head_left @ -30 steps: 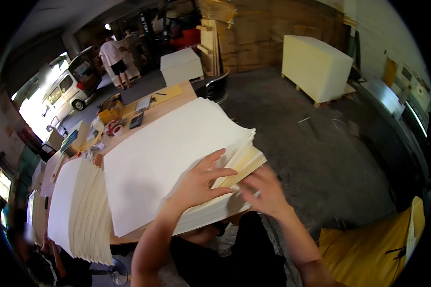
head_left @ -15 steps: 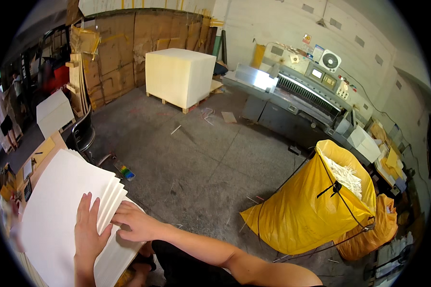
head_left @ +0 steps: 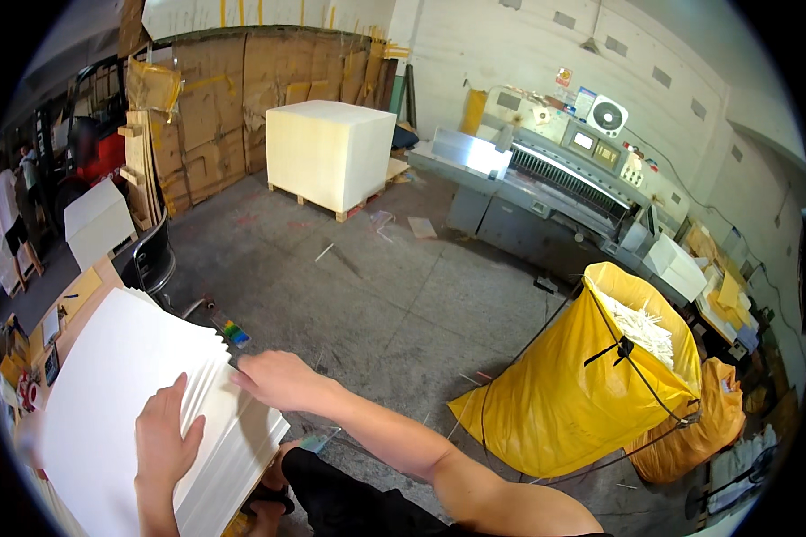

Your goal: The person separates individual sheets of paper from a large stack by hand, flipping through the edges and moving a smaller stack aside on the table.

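Observation:
A tall stack of large white paper sheets (head_left: 107, 385) lies at the lower left, its right-hand edges fanned into several layers. My left hand (head_left: 166, 434) rests flat on the top sheets, fingers stretched and thumb apart. At the stack's right edge is my right hand (head_left: 287, 383), its fingers curled together against the fanned layers. Those fingertips are partly hidden, so I cannot see whether a sheet is between them.
A black chair (head_left: 152, 259) stands beyond the stack. A yellow bag (head_left: 546, 394) of paper strips is at right, with an orange bag (head_left: 703, 430) behind it. Farther off are a pallet stack (head_left: 327, 161) and a large cutting machine (head_left: 546, 188). People stand at far left.
My right hand has moved right and away from me, out from between the layers to the stack's edge. The left hand has shifted slightly nearer me and stays on the paper.

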Motion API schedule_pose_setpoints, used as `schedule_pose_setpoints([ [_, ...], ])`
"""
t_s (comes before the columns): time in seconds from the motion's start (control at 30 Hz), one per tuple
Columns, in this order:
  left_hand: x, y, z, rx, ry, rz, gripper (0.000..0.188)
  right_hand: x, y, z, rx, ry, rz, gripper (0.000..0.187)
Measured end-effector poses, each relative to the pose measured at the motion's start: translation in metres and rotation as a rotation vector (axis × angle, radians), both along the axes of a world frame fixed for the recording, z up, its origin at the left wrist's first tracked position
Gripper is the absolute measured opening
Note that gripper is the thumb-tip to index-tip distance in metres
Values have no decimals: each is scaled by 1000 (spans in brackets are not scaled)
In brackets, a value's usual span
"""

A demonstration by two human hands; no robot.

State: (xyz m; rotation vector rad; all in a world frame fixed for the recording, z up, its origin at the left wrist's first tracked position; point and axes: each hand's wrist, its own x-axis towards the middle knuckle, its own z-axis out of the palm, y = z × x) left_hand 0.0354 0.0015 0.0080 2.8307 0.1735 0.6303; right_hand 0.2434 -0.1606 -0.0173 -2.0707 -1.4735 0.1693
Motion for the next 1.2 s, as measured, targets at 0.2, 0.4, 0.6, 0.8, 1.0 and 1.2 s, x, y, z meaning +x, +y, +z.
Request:
schedule_pose_setpoints([
  [0.2,1,3,13,-231,-18,24,65,-24,40,-25,531,600,-85,39],
  [0.4,-5,6,19,-233,-12,-6,44,-28,61,-36,481,322,-87,35],
  [0.6,-5,20,12,-220,-13,1,33,-23,52,-14,477,536,-93,40],
  [0.8,-13,7,22,-242,18,26,49,-14,44,0,408,1380,36,38],
  [1.0,-15,3,21,-189,20,38,60,-15,45,-1,431,1388,77,40],
  [1.2,-15,8,25,-233,74,28,55,-14,41,0,408,1342,65,42],
])
